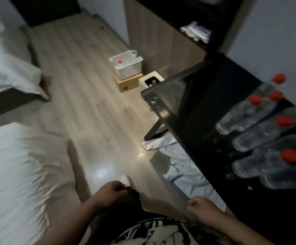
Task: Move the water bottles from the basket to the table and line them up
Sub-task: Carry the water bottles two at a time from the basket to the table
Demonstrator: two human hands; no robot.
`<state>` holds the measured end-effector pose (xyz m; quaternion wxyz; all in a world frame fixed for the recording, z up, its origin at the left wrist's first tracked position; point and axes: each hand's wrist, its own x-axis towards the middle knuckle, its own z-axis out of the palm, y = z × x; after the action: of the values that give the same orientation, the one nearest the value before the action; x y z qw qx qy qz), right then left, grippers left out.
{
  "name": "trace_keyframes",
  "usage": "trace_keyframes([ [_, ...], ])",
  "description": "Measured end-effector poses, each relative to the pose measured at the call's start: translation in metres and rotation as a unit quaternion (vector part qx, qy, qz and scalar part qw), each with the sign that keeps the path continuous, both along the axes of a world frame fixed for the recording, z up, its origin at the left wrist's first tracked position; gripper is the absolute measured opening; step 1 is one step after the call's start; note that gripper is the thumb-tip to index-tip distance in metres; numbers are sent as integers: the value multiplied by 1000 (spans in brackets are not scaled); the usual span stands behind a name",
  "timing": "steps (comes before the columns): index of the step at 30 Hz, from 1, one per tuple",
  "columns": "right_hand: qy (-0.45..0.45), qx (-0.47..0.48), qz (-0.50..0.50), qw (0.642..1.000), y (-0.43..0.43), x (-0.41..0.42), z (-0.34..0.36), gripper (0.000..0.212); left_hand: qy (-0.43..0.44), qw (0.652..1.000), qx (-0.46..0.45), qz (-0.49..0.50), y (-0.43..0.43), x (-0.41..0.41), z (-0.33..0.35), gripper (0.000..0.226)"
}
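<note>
Head view: left grip point(112, 191) and right grip point(202, 208) loosely curled, empty. Bottle point(120, 61) in basket point(128, 71): probably thin-walled, slick; take mid-body, below the cap.

My water bottles point(260, 131) stand upright on the black counter point(205, 103) at the right edge of the frame. They are clear plastic with red caps, packed close in rough rows and blurred; I count seven caps, some cut off by the frame edge. The white slatted basket point(128, 70) sits in the upper middle on a cardboard box point(127, 84) on the floor point(83, 85), well apart from the counter. One red-capped bottle point(120, 61) stands inside it.
</note>
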<state>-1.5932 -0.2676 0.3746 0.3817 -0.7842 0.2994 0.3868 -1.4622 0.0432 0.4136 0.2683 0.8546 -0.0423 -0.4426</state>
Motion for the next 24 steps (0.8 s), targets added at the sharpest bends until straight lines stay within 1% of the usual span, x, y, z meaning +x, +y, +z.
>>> trace_keyframes([
  [3, 1, -19, 74, 997, 21, 41, -3, 27, 2, 995, 23, 102, 57, -18, -7, 7],
  [5, -17, -20, 107, 994, 38, 70, -1, 22, 12, 988, 35, 153, 90, -21, -15, 9],
  [6, -23, -16, 117, 993, 49, 85, 2, 18, 18, 985, 42, 165, 105, -20, -20, 4],
  [7, -29, -13, 122, 992, 60, 100, 4, 15, 22, 983, 50, 176, 117, -17, -25, 11],
  [8, -33, -11, 125, 992, 71, 114, 6, 12, 23, 982, 49, 180, 126, -10, -30, 31],
  [9, -41, -8, 129, 991, 80, 129, 9, 9, 18, 983, 44, 178, 133, -1, -35, 46],
  [10, -51, -7, 136, 989, 89, 145, 11, 6, 16, 983, 35, 181, 136, 12, -36, 48],
  [12, -69, -9, 154, 986, 106, 176, 18, 4, 4, 985, 40, 167, 138, 43, -36, 32],
  [13, -77, -9, 159, 984, 114, 190, 23, 4, -6, 987, 31, 159, 139, 60, -35, 29],
  [15, -95, -14, 150, 984, 130, 220, 31, 12, -22, 989, 11, 144, 140, 97, -35, 29],
  [18, -115, -8, 117, 986, 144, 255, 36, 7, -21, 993, -1, 118, 147, 145, -33, 34],
  [20, -111, 0, 107, 988, 149, 268, 34, 8, -19, 995, 4, 98, 155, 170, -31, 36],
  [24, -82, 13, 119, 989, 147, 289, 27, 4, -27, 990, 13, 134, 171, 206, -31, 36],
])
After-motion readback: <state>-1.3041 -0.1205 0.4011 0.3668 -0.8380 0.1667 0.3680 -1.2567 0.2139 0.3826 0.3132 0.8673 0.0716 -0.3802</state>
